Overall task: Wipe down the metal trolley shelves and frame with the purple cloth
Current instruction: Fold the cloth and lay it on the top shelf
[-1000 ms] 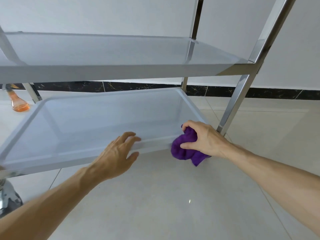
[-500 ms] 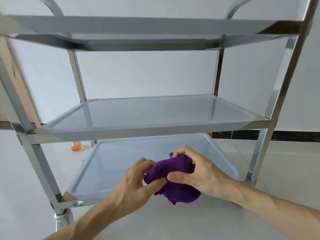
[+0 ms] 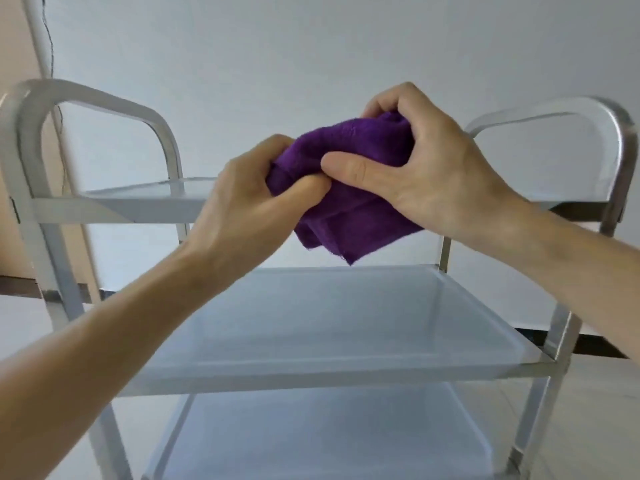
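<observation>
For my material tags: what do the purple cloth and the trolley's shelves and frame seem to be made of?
Purple cloth: soft napped fabric, probably microfibre; it bunches and folds between both hands.
Middle metal trolley shelf: sheet metal, likely stainless steel, satin finish with a soft sheen.
Curved metal frame handle: brighter polished metal showing sharp highlights.

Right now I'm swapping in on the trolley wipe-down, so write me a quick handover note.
Left hand and right hand both grip the cloth, bunched in the air above the middle shelf, touching no metal.
Trolley: top shelf at hand height, bottom shelf below.
Done: can't tell, no wiping marks visible.
Left: treat all shelves and the frame as still to wipe.
</observation>
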The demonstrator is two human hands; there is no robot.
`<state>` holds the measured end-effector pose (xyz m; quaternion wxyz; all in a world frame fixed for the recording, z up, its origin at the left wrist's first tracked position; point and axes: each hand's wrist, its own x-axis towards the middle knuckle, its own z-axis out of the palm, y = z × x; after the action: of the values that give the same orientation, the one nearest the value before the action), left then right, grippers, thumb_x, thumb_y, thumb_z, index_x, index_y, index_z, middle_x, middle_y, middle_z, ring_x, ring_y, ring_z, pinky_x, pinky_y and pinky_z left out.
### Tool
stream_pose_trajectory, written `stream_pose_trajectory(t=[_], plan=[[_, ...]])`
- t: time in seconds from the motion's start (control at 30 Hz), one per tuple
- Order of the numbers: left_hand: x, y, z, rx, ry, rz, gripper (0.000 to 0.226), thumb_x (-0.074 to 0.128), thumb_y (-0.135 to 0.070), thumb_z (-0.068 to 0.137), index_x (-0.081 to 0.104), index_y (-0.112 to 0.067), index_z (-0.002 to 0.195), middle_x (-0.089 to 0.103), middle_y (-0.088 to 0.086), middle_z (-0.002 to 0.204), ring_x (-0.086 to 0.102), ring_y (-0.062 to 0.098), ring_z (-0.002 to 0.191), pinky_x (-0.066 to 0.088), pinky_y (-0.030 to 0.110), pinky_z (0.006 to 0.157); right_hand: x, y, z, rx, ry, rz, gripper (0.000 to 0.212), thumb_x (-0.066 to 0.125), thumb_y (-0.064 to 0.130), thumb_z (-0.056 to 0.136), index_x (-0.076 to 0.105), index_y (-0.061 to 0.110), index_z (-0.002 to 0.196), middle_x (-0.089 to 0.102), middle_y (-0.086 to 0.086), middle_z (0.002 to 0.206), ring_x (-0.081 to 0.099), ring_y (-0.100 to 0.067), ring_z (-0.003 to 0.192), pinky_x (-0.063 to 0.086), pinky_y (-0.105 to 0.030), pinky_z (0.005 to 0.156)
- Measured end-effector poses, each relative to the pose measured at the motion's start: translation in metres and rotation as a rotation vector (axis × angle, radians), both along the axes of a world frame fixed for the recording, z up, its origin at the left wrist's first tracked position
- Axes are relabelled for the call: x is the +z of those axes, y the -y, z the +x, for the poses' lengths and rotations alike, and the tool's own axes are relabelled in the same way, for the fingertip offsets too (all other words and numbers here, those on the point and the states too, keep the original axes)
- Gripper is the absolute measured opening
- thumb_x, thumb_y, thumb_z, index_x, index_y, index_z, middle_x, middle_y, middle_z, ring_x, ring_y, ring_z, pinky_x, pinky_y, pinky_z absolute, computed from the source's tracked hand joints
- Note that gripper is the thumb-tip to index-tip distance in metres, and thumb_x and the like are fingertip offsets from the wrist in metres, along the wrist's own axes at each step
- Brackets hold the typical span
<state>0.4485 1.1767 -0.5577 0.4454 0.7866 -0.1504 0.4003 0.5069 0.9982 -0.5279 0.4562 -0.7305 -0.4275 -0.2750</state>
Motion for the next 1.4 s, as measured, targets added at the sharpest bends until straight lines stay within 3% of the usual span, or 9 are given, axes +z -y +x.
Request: stream_pose_trajectory(t=[0.13,0.23,0.33,0.4,0.5,0.63,0.73,0.83,1.4], plan=[[0.049,-0.025,0.046,0.083,-0.172,-0.063,0.013,0.064,-0.035,0.076,0.064,-0.034,0.089,0.066,-0.02,0.071,0.06,-0.004,0.066,0.045,0.01,0.055,0.049,-0.028,0.047,-0.062,-0.166,-0.102,0.052,0.076,0.064,0.07,0.051,0.031,0.103,0.063,0.017,0.09,0.06,0.005,0.076,0.045,-0.007,0.053],[0.067,-0.045,0.075,0.17,-0.368,-0.009,0.019,0.064,-0.034,0.078,0.06,-0.039,0.096,0.069,-0.018,0.076,0.064,-0.002,0.071,0.046,0.013,0.056,0.062,-0.043,0.08,-0.103,-0.343,-0.265,0.052,0.073,0.065,0.073,0.05,0.031,0.104,0.063,0.008,0.1,0.063,-0.004,0.082,0.052,-0.019,0.057],[0.065,-0.057,0.088,0.258,-0.602,0.171,0.029,0.064,-0.033,0.085,0.055,-0.034,0.112,0.067,-0.016,0.092,0.063,0.005,0.084,0.043,0.017,0.063,0.057,-0.047,0.103,-0.177,-0.489,-0.615,0.062,0.066,0.071,0.074,0.044,0.034,0.119,0.061,0.002,0.113,0.06,-0.019,0.1,0.053,-0.036,0.085],[0.064,-0.066,0.087,0.301,-0.67,0.26,0.038,0.064,-0.034,0.088,0.053,-0.029,0.123,0.062,-0.012,0.111,0.056,0.013,0.1,0.045,0.025,0.079,0.056,-0.043,0.111,-0.235,-0.513,-0.773,0.07,0.059,0.078,0.073,0.038,0.041,0.128,0.058,0.003,0.118,0.054,-0.025,0.11,0.045,-0.044,0.097],[0.066,-0.079,0.073,0.362,-0.625,0.385,0.037,0.062,-0.036,0.091,0.054,-0.028,0.126,0.057,-0.007,0.125,0.049,0.019,0.116,0.04,0.035,0.098,0.062,-0.024,0.118,-0.27,-0.498,-0.763,0.067,0.047,0.082,0.076,0.034,0.047,0.132,0.058,0.005,0.122,0.051,-0.026,0.117,0.04,-0.047,0.1],[0.069,-0.092,0.058,0.475,-0.651,0.568,0.04,0.044,-0.051,0.096,0.053,-0.034,0.131,0.052,-0.009,0.135,0.046,0.022,0.124,0.035,0.04,0.102,0.06,0.02,0.136,-0.448,-0.459,-0.602,0.058,0.044,0.062,0.092,0.039,0.034,0.143,0.052,0.001,0.142,0.045,-0.026,0.13,0.037,-0.044,0.106],[0.06,-0.096,0.054,0.487,-0.773,0.632,0.05,0.023,-0.056,0.096,0.051,-0.038,0.133,0.049,-0.009,0.141,0.043,0.023,0.129,0.032,0.042,0.106,0.036,0.052,0.138,-0.538,-0.495,-0.792,0.059,0.036,0.058,0.095,0.038,0.031,0.148,0.039,0.003,0.154,0.032,-0.02,0.142,0.026,-0.038,0.116],[0.05,-0.095,0.055,0.536,-0.758,0.732,0.042,0.025,-0.045,0.097,0.053,-0.039,0.127,0.053,-0.007,0.135,0.048,0.024,0.122,0.035,0.045,0.102,0.016,0.064,0.134,-0.584,-0.49,-0.887,0.06,0.022,0.063,0.093,0.032,0.042,0.148,0.023,0.01,0.161,0.015,-0.011,0.149,0.012,-0.036,0.121],[0.055,-0.11,0.154,0.459,-0.74,0.788,0.04,0.03,-0.038,0.093,0.053,-0.04,0.126,0.051,-0.011,0.137,0.044,0.019,0.128,0.027,0.04,0.108,0.022,0.05,0.172,-0.813,-0.432,-0.852,0.059,0.026,0.055,0.092,0.053,0.03,0.138,0.047,-0.001,0.148,0.039,-0.022,0.139,0.029,-0.046,0.115]])
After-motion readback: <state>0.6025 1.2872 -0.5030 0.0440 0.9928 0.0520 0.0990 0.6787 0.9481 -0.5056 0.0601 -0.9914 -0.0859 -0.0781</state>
